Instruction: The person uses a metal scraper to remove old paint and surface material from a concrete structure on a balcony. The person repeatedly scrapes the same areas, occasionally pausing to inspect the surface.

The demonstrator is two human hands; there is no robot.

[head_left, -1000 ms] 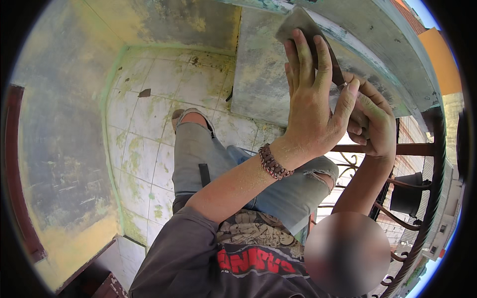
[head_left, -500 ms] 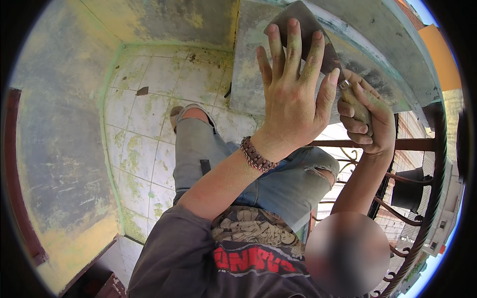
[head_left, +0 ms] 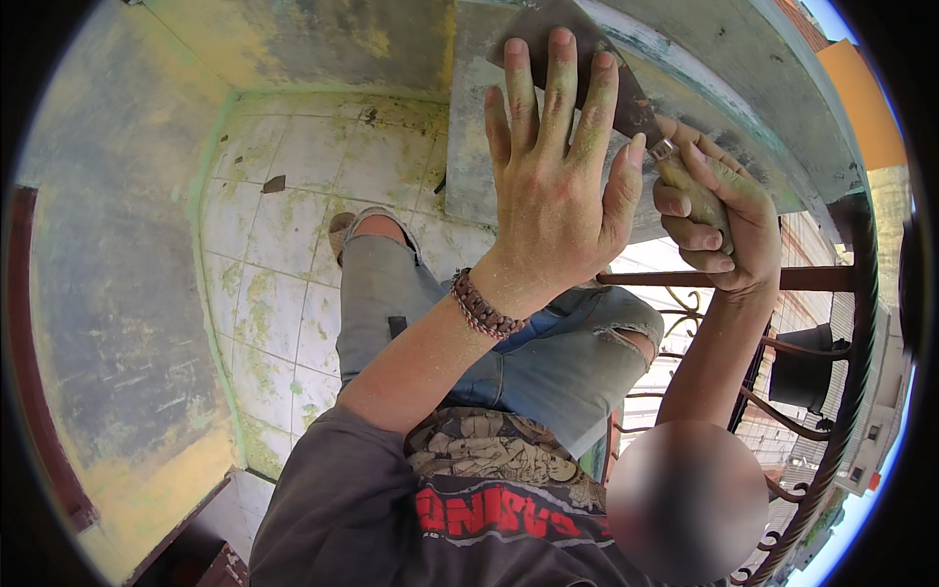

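right hand (head_left: 736,217) grips scraper (head_left: 638,114); left hand (head_left: 558,196) over blade (head_left: 583,47); red-lettered shirt (head_left: 494,499).

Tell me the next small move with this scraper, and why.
I'd probably slide the scraper a short way along the blotchy grey surface, both hands together. The right hand is wrapped around the handle, and the left hand has fingers spread on the blade, which appears to lie against that surface.
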